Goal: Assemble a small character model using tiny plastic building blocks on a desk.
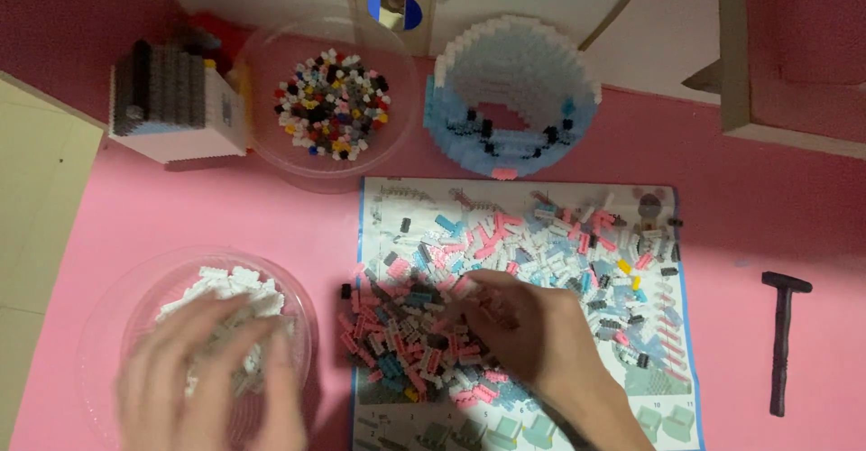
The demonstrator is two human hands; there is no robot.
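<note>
Left hand (pixel 209 374) blurred over the clear bowl (pixel 108 298) of white bricks (pixel 236 284), fingers spread wide, gripping nothing visible. Beyond: grey block house (pixel 176 99), bowl of mixed bricks (pixel 332 104), blue round build (pixel 514 95). Right hand (pixel 532 329) down in the brick pile (pixel 505 280) on the sheet (pixel 672 410) (fingertips buried, grip impossible to tell). Far right, black hammer (pixel 783 338) lying alone.

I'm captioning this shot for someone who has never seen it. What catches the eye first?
A heap of tiny pink, blue and grey bricks spread over an instruction sheet on the pink table, with the right hand picking through it. At lower left, the blurred left hand is over a clear bowl of white bricks.
</note>
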